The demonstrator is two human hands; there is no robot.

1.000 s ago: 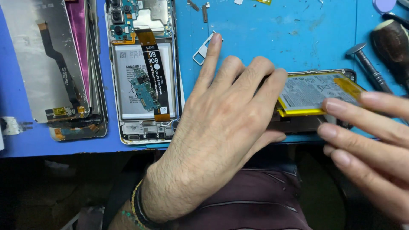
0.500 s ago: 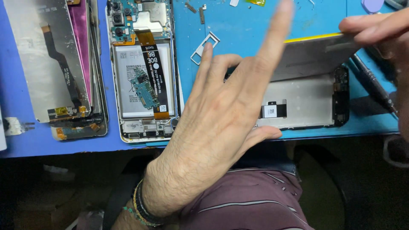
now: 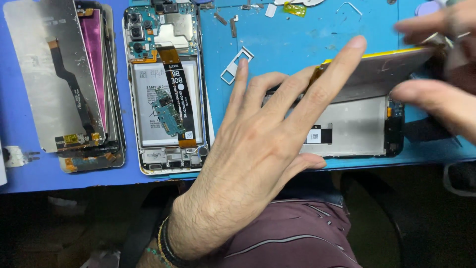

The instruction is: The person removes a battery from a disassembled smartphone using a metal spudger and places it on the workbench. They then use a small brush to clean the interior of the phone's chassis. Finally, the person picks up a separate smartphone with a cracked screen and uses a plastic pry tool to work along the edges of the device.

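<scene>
My left hand (image 3: 258, 149) lies spread over the left part of an opened phone chassis (image 3: 352, 131) near the mat's front edge, fingers apart. Its longest raised fingertip touches the edge of a flat grey battery (image 3: 377, 74) with a yellow rim. The battery is tilted up out of the chassis, its right end higher. My right hand (image 3: 446, 104), blurred at the right edge, grips that raised end between the upper and lower fingers. A white bay with a small black label shows in the chassis under the battery.
On the blue mat (image 3: 287, 34), a second opened phone (image 3: 166, 89) with battery and flex cable lies to the left. Further left is a stack of screen panels (image 3: 64, 84). A SIM tray (image 3: 237, 64) and small loose parts sit above my left hand. The table edge runs along the front.
The battery lay flat under my hands a second ago. My right hand has since lifted its right end up and away, baring the chassis bay, and my left fingers have spread and risen.
</scene>
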